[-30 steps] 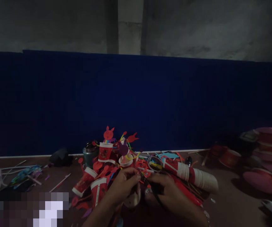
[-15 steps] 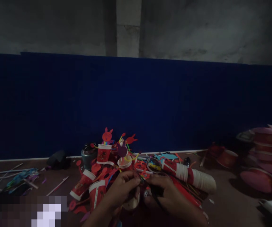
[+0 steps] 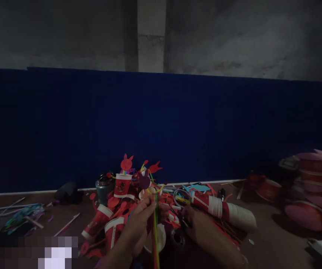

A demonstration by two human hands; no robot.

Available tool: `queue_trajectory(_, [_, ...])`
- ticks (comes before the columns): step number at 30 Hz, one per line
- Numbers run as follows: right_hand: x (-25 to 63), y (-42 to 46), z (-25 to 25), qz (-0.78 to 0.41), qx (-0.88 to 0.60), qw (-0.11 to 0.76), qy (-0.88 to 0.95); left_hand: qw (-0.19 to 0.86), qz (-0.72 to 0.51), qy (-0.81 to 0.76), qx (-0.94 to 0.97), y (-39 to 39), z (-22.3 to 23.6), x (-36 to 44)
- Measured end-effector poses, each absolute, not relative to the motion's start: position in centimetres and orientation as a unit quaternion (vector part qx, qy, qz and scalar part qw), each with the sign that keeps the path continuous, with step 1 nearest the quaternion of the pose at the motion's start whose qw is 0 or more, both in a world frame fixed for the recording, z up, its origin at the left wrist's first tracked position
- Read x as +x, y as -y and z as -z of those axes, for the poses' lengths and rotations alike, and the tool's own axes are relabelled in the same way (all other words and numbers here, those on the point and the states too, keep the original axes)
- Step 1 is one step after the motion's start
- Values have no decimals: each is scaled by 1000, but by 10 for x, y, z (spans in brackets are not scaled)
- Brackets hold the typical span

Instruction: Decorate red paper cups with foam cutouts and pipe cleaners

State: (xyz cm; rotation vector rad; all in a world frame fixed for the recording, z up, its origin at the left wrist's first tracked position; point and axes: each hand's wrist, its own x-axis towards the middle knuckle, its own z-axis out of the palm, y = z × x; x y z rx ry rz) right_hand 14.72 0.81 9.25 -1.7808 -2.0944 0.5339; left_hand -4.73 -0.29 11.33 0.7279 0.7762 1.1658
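My left hand [image 3: 140,228] is closed, thumb and fingers pinching a bundle of long, thin coloured strips [image 3: 155,239], green, yellow and red, that runs down toward me. Whether they are straws or paper I cannot tell. Just right of them, my right hand [image 3: 197,226] is curled around something dark, with a small shiny bit showing at the fingers. Beneath the strips is a pale paper cup [image 3: 161,239], partly covered by them and by my left hand. A dark round object [image 3: 177,237] sits between the hands, too dim to name.
Red paper cups [image 3: 123,185] with cut-out figures crowd the middle left, beside a dark jar [image 3: 105,186]. A stack of cups [image 3: 238,216] lies to the right, near a tape roll [image 3: 182,196]. More red cups [image 3: 313,164] are piled far right. A blue panel [image 3: 161,127] stands behind.
The coloured strips now show upright in my left hand; before, only the pinched fingertips were visible. My right hand has moved slightly right, away from the left. The view tilted up a little.
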Motion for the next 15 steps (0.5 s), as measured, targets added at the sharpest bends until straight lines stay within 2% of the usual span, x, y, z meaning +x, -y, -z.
queue_trajectory(9, [147, -17, -64, -106, -683, 45, 722, 712, -576, -327, 235, 2, -114, -48])
queue_trajectory(15, [155, -26, -42, -129, -664, 51, 735, 708, -577, -337, 229, 2, -115, -47])
